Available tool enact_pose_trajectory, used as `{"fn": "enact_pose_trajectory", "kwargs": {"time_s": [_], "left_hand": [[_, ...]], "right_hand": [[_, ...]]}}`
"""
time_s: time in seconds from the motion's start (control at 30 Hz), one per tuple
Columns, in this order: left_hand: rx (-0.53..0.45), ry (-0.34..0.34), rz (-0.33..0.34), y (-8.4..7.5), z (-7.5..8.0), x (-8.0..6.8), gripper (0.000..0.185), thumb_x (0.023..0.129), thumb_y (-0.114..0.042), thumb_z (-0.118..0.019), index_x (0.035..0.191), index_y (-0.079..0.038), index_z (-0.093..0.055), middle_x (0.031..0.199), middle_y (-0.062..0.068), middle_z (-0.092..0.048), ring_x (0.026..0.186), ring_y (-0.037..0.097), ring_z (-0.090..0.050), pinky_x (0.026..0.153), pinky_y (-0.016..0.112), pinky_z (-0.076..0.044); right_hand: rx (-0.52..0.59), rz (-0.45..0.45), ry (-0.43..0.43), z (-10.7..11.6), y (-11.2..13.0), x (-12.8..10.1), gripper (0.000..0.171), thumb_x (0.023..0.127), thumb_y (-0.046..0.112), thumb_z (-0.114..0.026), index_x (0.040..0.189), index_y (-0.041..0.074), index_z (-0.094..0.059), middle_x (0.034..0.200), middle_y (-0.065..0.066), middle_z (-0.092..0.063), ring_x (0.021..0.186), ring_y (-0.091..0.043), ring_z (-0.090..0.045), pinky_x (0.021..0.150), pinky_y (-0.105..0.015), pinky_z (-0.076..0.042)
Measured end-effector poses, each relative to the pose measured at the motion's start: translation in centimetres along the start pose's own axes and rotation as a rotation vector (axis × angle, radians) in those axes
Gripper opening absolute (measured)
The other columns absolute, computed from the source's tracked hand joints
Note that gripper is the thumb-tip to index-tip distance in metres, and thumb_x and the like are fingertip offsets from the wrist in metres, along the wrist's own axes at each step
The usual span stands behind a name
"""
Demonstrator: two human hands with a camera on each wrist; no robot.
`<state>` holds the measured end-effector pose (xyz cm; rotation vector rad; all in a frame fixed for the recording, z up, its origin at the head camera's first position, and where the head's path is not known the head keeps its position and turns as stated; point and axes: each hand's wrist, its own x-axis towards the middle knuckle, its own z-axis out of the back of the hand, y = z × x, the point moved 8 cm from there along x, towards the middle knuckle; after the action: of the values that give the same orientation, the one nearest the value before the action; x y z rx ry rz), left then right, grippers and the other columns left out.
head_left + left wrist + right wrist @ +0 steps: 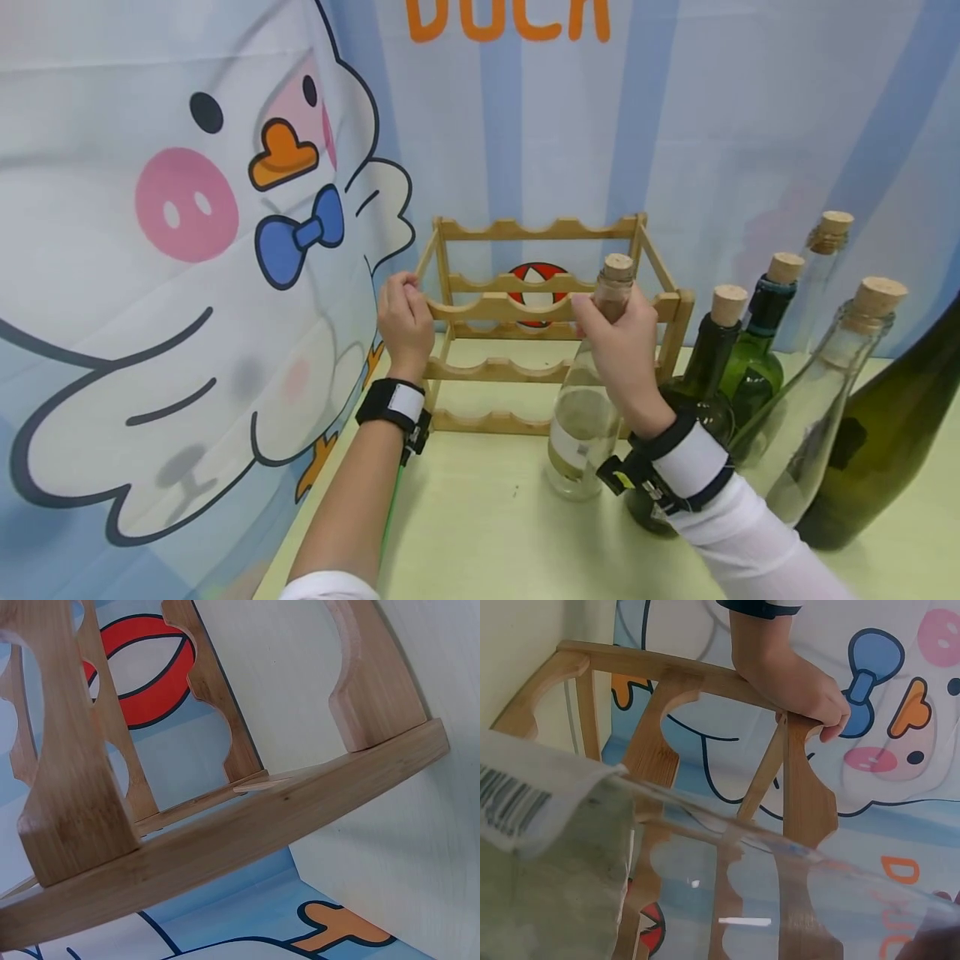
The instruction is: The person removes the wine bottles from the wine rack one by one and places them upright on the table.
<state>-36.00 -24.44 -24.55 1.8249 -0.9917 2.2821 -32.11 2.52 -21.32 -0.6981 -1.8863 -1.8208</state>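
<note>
Corked bottles (pixel 757 350) crowd the wooden rack's (pixel 540 308) right; left lies open.

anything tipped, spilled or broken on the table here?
Nothing stands out. The wooden rack stands square and holds no bottles, with the left hand gripping its end post. The right hand holds the clear bottle upright by its neck. The other corked bottles stand upright too, with no spill visible.

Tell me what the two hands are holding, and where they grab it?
The right hand grips the clear, cork-stoppered glass bottle by its neck. The left hand holds the pale wooden bottle rack at its upper front left corner.
</note>
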Motion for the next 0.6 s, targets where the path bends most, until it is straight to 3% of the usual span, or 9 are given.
{"fn": "enact_pose_trajectory", "kwargs": {"time_s": [0.2, 0.6], "left_hand": [[-0.006, 0.026, 0.01, -0.4, 0.0, -0.1, 0.024, 0.084, -0.012, -0.034, 0.091, 0.003, -0.052, 0.077, 0.018, -0.053, 0.07, 0.03, -0.049, 0.059, 0.039, -0.04], [-0.002, 0.023, 0.0, -0.6, 0.3, -0.1, 0.023, 0.084, -0.011, -0.034, 0.09, 0.003, -0.052, 0.076, 0.018, -0.053, 0.07, 0.029, -0.049, 0.059, 0.039, -0.039]], "right_hand": [[-0.047, -0.025, 0.017, -0.9, 1.0, -0.1, 0.008, 0.082, 0.002, -0.051, 0.078, 0.005, -0.044, 0.058, 0.0, -0.048, 0.05, -0.009, -0.041, 0.049, -0.024, -0.031], [-0.064, -0.023, 0.024, -1.1, 0.6, -0.2, 0.007, 0.082, 0.004, -0.052, 0.083, 0.002, -0.045, 0.063, 0.004, -0.049, 0.053, -0.007, -0.044, 0.05, -0.023, -0.033]]}}
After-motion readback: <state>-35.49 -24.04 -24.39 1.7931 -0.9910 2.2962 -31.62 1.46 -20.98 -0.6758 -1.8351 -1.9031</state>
